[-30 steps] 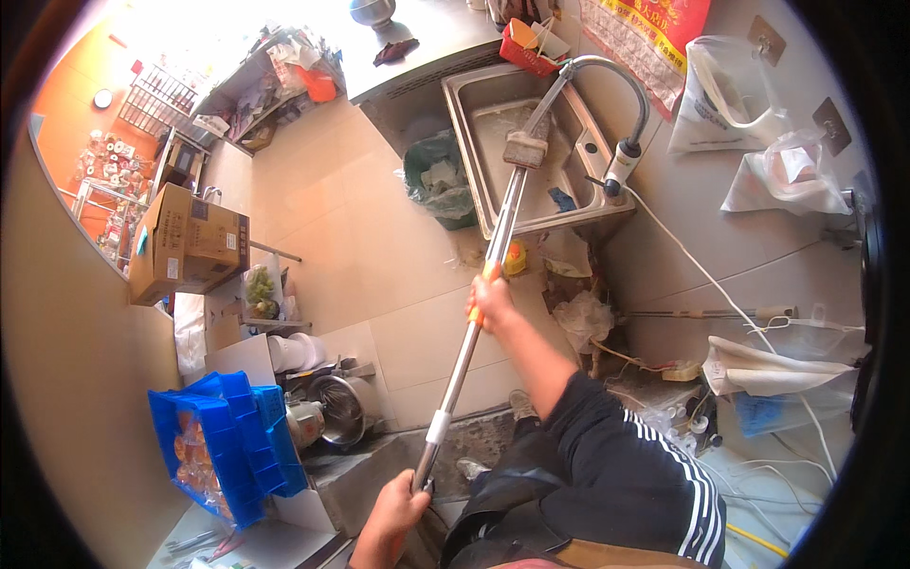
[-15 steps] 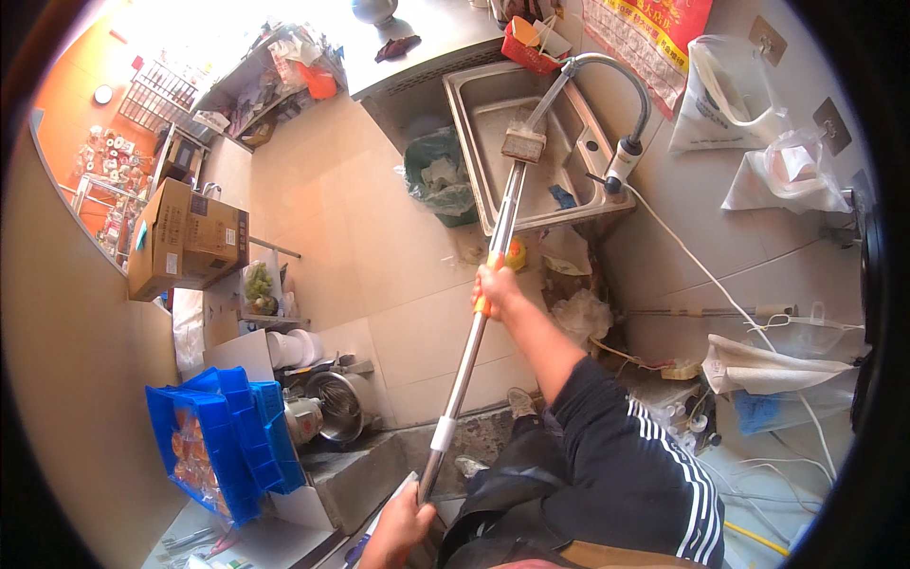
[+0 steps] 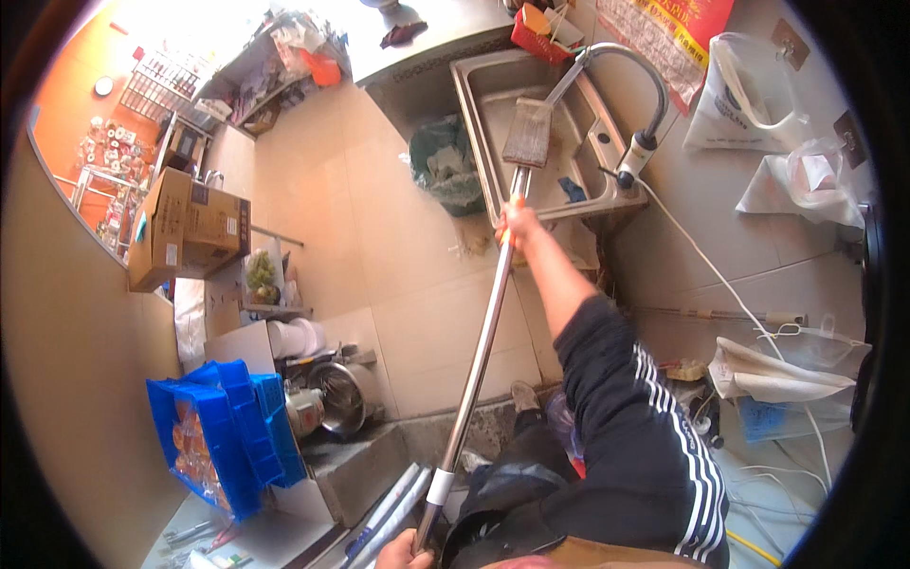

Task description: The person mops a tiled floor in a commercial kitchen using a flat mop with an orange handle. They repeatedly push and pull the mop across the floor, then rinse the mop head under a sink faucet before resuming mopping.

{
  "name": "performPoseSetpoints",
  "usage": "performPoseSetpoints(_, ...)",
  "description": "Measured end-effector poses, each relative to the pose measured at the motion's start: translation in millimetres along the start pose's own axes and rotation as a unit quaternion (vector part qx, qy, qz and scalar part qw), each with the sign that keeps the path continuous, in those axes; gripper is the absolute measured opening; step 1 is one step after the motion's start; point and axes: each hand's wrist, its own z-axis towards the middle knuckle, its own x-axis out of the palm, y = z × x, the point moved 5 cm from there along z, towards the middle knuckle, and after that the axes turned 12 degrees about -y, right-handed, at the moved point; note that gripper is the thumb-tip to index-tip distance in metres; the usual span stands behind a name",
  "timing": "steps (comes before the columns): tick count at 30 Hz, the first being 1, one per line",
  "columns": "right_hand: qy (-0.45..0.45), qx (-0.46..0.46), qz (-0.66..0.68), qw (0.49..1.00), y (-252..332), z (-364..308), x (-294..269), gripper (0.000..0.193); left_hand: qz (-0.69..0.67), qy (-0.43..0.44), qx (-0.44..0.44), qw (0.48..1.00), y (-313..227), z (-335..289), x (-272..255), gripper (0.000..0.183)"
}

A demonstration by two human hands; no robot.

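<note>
A long-handled sponge mop (image 3: 479, 365) slants from the lower edge of the view up to the sink. My right hand (image 3: 518, 226) is wrapped round its orange grip, just below the mop head. Near the bottom, my left hand (image 3: 406, 550) closes on the lower end of the metal pole, partly cut off by the picture's edge. The greyish mop head (image 3: 528, 135) is over the steel sink (image 3: 479, 180). From the curved grey faucet (image 3: 650, 90), a clear stream comes down at its far end. A dark blue cloth (image 3: 572, 190) lies in the sink.
A green bin (image 3: 442, 156) with a bag stands left of the sink. Blue crates (image 3: 213, 431), a metal bowl (image 3: 341, 396) and a cardboard box (image 3: 190, 232) are at left. White bags (image 3: 744, 100) and a cable (image 3: 706, 251) hang along the right wall.
My right hand and the orange grip have moved up the pole, closer to the mop head. More of the mop head's face shows. My left hand has shifted lower.
</note>
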Motion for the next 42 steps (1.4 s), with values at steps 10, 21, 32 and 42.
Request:
performPoseSetpoints(10,-0.005,0.032,0.004,0.999,-93.7,-167.0,-7.3,0.020,0.015,-0.012,0.000,1.000,-63.2,169.7,46.4,0.022)
performPoseSetpoints(21,-0.022,0.050,0.010,0.998,-57.2,-117.6,-16.1,0.018,0.024,0.032,-0.031,0.999,-60.9,135.1,34.5,0.028)
performPoseSetpoints(32,-0.039,0.023,-0.062,0.997,32.7,53.5,-20.5,0.013,-0.233,0.083,-0.210,0.946,3.9,-25.1,8.2,0.031)
performPoseSetpoints(42,-0.157,-0.063,0.109,0.979,144.4,75.1,-141.5,0.067,-0.085,0.063,-0.049,0.993,-56.4,32.0,8.5,0.036)
